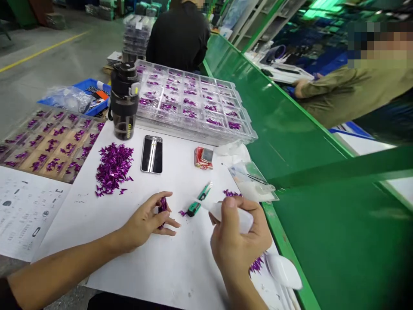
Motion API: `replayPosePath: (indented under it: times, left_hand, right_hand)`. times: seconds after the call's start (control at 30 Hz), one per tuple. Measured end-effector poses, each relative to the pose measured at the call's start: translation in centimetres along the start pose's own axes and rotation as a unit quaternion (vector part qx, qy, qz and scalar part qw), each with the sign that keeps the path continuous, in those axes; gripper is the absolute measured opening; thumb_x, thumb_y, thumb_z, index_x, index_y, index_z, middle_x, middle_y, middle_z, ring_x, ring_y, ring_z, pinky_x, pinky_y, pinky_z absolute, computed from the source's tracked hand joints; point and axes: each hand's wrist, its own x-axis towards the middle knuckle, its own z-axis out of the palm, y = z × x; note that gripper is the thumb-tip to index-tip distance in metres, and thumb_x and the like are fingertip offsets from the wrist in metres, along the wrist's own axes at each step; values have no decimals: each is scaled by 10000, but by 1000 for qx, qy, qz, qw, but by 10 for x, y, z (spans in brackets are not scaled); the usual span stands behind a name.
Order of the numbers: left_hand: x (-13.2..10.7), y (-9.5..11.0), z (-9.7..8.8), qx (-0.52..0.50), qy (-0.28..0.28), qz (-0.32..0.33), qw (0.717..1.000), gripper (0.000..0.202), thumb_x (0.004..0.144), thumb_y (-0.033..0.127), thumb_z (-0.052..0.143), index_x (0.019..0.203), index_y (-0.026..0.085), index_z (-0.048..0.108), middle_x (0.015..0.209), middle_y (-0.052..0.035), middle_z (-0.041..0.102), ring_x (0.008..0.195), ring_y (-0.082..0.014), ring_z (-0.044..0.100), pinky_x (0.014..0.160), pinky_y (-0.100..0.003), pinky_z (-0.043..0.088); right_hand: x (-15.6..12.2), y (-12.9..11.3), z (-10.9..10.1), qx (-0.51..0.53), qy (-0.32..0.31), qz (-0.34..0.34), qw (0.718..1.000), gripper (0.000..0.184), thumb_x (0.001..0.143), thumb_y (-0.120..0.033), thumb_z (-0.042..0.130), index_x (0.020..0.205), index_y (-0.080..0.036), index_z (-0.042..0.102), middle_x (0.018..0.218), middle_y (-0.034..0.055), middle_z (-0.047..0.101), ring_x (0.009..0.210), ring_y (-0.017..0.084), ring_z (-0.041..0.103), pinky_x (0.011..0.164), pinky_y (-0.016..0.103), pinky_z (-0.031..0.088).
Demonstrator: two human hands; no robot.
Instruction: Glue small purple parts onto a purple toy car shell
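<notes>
My left hand (145,221) is closed round a shiny purple piece (162,207), pinched between thumb and fingers; its exact shape is partly hidden. In my right hand (238,237) is a small white squeeze bottle (243,219), its narrow tip pointing left toward the left hand. A green utility knife (200,199) lies on the white table (193,267) between the hands, with a tiny purple piece (182,213) by its end. Left of it all is a heap of purple pieces (114,165). More purple pieces (256,265) show beside my right wrist.
Behind stand a dark bottle (124,107), a phone (152,154), a red packet (202,158) and stacked clear compartment trays (190,99). Another tray (48,142) lies left. A green partition (300,198) borders the right; two people (179,34) work beyond. A white object (285,271) sits near right.
</notes>
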Motion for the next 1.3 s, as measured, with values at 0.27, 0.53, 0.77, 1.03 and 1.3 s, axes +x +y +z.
replayPosePath:
  times: [0.27, 0.53, 0.77, 1.03, 1.3]
  left_hand:
    - [2, -2, 4, -2, 48, 31, 998, 575, 834, 307, 830, 1322, 283, 527, 1008, -21, 590, 766, -131, 624, 556, -235, 544]
    - [4, -5, -1, -23, 41, 35, 998, 727, 709, 222, 928, 1337, 303, 571, 1061, -26, 590, 824, -116, 574, 601, -203, 512]
    - [4, -2, -2, -20, 46, 29, 998, 718, 720, 251, 925, 1341, 276, 565, 1034, -27, 585, 792, -109, 553, 588, -208, 499]
    - [4, 1, -2, -11, 47, 12, 999, 702, 738, 301, 912, 1342, 260, 555, 1035, -23, 598, 661, -69, 548, 593, -241, 490]
    - [4, 4, -1, -10, 51, 4, 999, 715, 724, 328, 915, 1339, 246, 559, 1028, -32, 605, 638, -75, 549, 592, -258, 481]
  right_hand:
    - [-24, -7, -12, 131, -160, -273, 940, 284, 942, -88, 571, 781, -225, 381, 698, -48, 393, 583, 100, 429, 493, 251, 408]
    - [-34, 6, -25, 80, -191, -167, 964, 259, 958, -193, 597, 737, -224, 466, 602, -37, 477, 515, 122, 483, 520, 286, 449]
    - [-35, 1, -26, 47, -221, -166, 960, 264, 973, -216, 573, 726, -241, 482, 574, -16, 529, 561, 160, 626, 483, 258, 455]
    - [-37, 2, -28, -18, -203, -140, 969, 313, 960, -287, 603, 677, -242, 478, 609, 11, 595, 625, 183, 687, 519, 265, 484]
    - [-46, 5, -33, -37, -220, -71, 972, 320, 968, -355, 598, 680, -243, 513, 614, 13, 590, 637, 203, 680, 511, 288, 466]
